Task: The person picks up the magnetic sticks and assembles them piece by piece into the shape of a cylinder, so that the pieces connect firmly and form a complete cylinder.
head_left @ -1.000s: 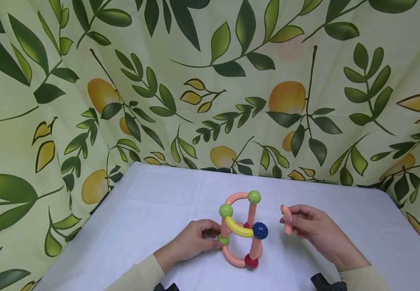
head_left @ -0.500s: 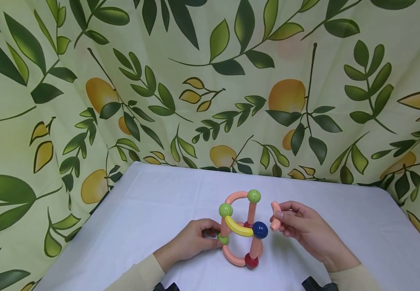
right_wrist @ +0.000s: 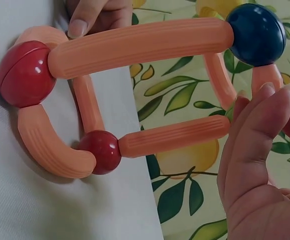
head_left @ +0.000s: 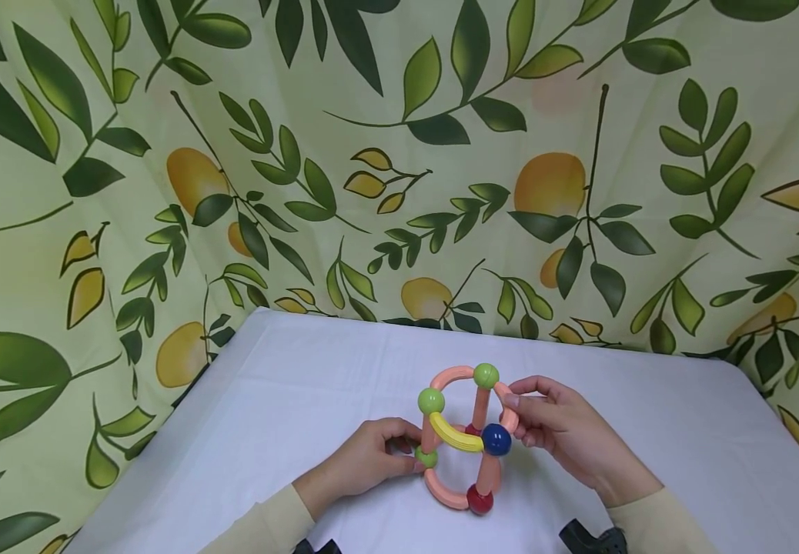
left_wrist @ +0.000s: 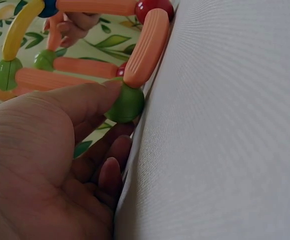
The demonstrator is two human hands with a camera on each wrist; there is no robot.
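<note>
A toy frame of salmon sticks and balls (head_left: 460, 440) stands on the white table (head_left: 302, 392). My left hand (head_left: 406, 450) pinches its lower green ball (head_left: 426, 458); in the left wrist view the thumb (left_wrist: 92, 100) lies against that green ball (left_wrist: 127, 104). My right hand (head_left: 519, 419) grips a short salmon stick (head_left: 508, 408) set between the top green ball (head_left: 486, 375) and the blue ball (head_left: 496, 439). In the right wrist view the fingers (right_wrist: 257, 130) sit just under the blue ball (right_wrist: 254, 32), with two red balls (right_wrist: 25, 72) at the frame's base.
A curtain printed with leaves and lemons (head_left: 399, 154) hangs close behind and to both sides of the table. The white tabletop stretches left and right of the frame, and its back edge (head_left: 483, 332) meets the curtain.
My right hand has carried the short salmon stick leftward from free air to the frame, between the top green ball and the blue ball. The left hand has stayed put.
</note>
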